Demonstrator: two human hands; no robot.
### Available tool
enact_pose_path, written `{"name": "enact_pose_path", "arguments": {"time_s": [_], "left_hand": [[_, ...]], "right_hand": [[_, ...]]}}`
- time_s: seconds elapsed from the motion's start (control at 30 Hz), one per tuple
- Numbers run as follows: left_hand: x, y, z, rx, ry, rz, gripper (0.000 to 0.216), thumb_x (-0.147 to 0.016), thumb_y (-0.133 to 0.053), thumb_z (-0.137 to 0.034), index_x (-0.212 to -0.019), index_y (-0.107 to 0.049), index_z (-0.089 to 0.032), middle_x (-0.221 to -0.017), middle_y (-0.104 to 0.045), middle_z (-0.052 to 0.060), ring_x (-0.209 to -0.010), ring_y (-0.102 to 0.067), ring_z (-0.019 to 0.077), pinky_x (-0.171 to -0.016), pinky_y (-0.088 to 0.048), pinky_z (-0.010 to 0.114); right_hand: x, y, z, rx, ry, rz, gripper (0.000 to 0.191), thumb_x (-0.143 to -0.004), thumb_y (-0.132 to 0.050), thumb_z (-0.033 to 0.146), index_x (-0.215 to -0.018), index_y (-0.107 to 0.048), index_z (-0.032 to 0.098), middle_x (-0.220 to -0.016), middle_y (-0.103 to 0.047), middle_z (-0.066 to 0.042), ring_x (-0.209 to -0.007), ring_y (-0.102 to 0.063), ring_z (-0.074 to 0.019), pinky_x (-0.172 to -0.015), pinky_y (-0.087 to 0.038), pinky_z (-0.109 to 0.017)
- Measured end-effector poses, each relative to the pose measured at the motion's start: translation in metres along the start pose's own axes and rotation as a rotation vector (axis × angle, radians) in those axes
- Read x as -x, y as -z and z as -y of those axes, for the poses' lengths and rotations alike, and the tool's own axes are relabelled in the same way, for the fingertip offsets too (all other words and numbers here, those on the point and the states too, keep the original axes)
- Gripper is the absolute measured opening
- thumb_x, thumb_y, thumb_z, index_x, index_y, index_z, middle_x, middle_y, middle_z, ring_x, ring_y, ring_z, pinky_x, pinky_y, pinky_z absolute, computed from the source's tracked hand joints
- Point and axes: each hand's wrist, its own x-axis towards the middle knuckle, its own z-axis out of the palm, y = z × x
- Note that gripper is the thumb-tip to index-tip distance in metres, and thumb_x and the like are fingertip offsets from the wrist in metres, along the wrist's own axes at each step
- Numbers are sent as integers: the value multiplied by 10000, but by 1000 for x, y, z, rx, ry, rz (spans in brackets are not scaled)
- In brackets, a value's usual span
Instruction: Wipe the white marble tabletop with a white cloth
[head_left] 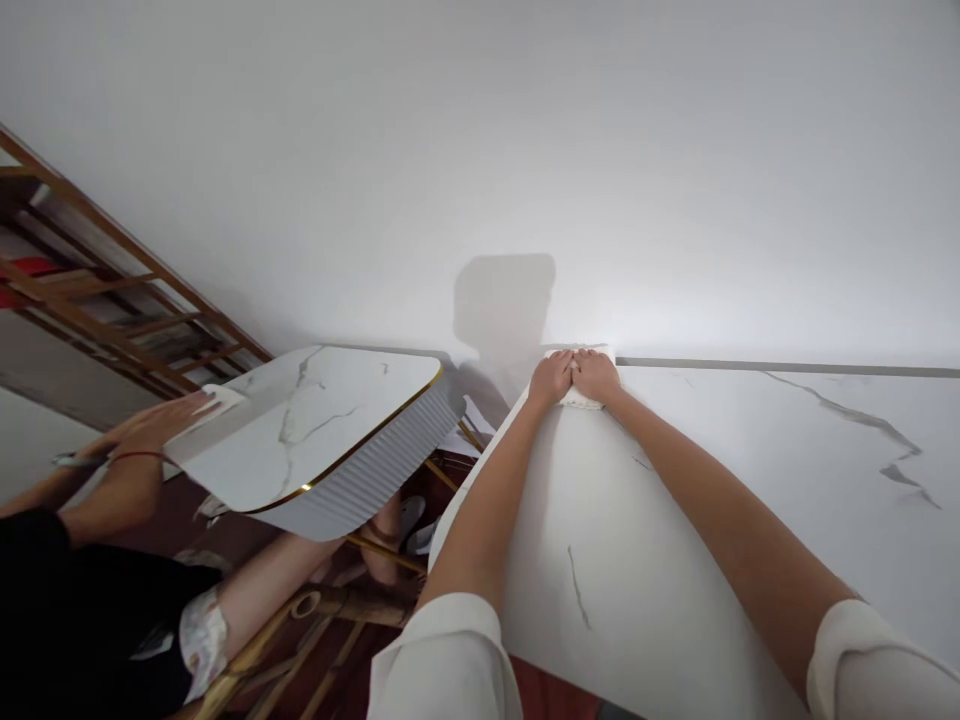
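Note:
My left hand (pixel 552 377) and my right hand (pixel 596 376) lie side by side, thumbs close together, on a folded white cloth (pixel 583 399). Both press the cloth onto the far end of a white marble-patterned tabletop (pixel 750 480), right against the wall. The fingers curve over the cloth and partly hide it. Both of my arms are stretched out straight ahead.
At left stands a smaller marble-patterned table (pixel 352 410) with a gold edge and ribbed side. A co-worker's hands (pixel 169 420) hold a white cloth (pixel 223 397) on it. A bamboo chair (pixel 330 610) and a wooden ladder-like frame (pixel 135 270) are nearby; a white wall (pixel 675 180) rises behind.

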Motion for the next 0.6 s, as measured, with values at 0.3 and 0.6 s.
{"name": "enact_pose_path", "arguments": {"time_s": [0.3, 0.6], "left_hand": [[-3, 0, -32, 187, -123, 82, 524, -899, -293, -210, -1393, -425, -94, -1490, -391, 95, -1393, -320, 209, -1159, -250, 363], [70, 33, 5, 216, -222, 128, 530, -926, -273, -287, -1417, -382, -118, -1513, -352, 84, -1418, -268, 175, -1188, -198, 379]], "right_hand": [[42, 19, 4, 48, -256, -19, 519, -953, -291, 218, -1413, -395, 3, -1477, -390, -161, -1370, -291, -278, -1109, -187, -394], [79, 2, 78, 82, -185, -9, 554, -952, -312, 227, -1429, -330, -53, -1492, -335, -216, -1388, -253, -307, -1124, -152, -422]]}}
